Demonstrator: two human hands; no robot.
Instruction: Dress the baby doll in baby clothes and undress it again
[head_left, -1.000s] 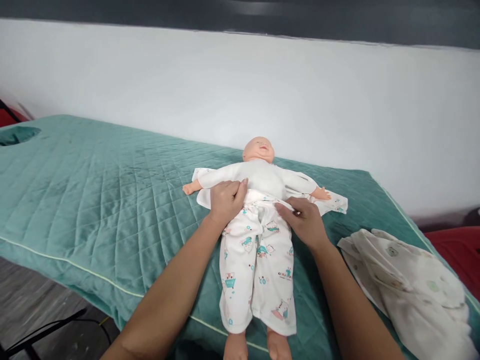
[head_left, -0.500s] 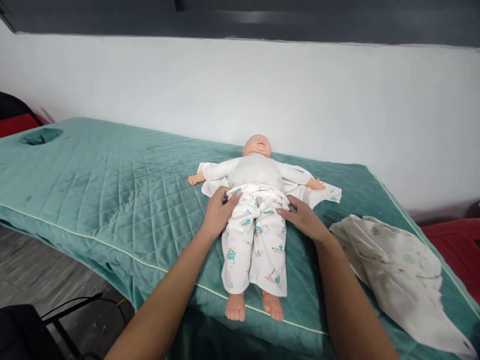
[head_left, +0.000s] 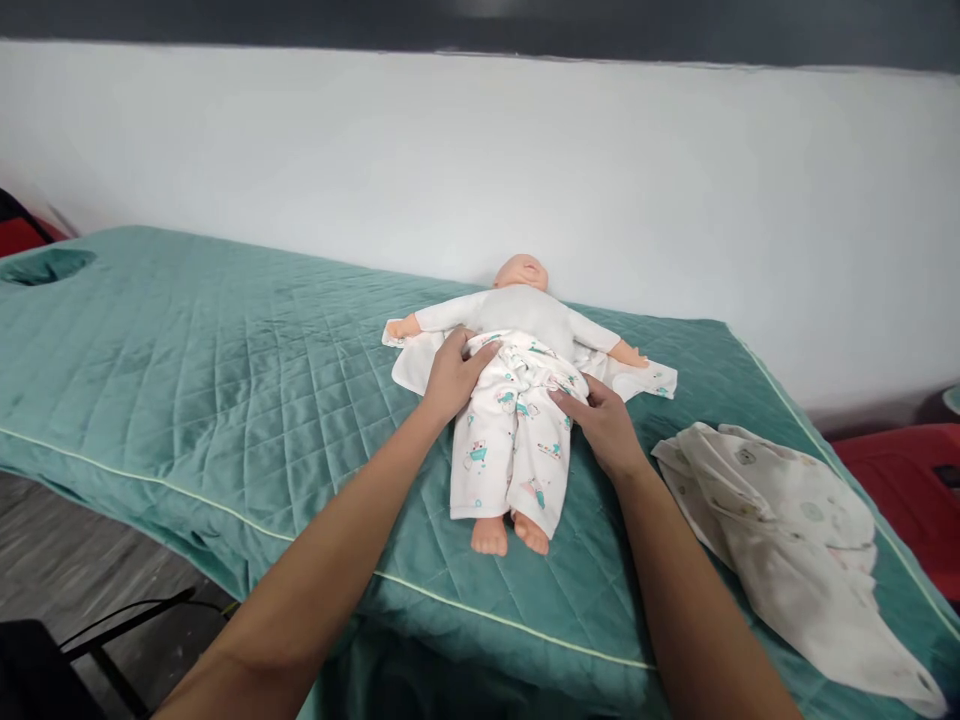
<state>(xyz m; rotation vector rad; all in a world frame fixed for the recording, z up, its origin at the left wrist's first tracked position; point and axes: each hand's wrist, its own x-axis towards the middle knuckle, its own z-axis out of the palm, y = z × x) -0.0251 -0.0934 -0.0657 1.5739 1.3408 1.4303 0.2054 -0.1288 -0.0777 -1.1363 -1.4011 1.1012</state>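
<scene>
A baby doll point(head_left: 523, 305) lies on its back on a green quilted bed point(head_left: 225, 350), arms spread, on an open white garment point(head_left: 409, 368). It wears white printed trousers point(head_left: 514, 440). My left hand point(head_left: 451, 375) grips the trousers' waistband at the doll's right hip, fingers curled on the cloth. My right hand point(head_left: 600, 420) holds the waistband at the other hip, fingers pressed on the fabric. The doll's bare feet point(head_left: 510, 535) stick out of the trouser legs.
A crumpled white printed cloth point(head_left: 787, 540) lies on the bed to the right. A white wall point(head_left: 525, 170) stands right behind the doll. The bed has a face hole point(head_left: 45, 265) at the far left. Red furniture point(head_left: 900, 470) stands at the right; floor lies below the near edge.
The trousers have been drawn higher up the doll's waist with both hands on them. The view has pulled back, so the doll appears farther away with its feet in sight.
</scene>
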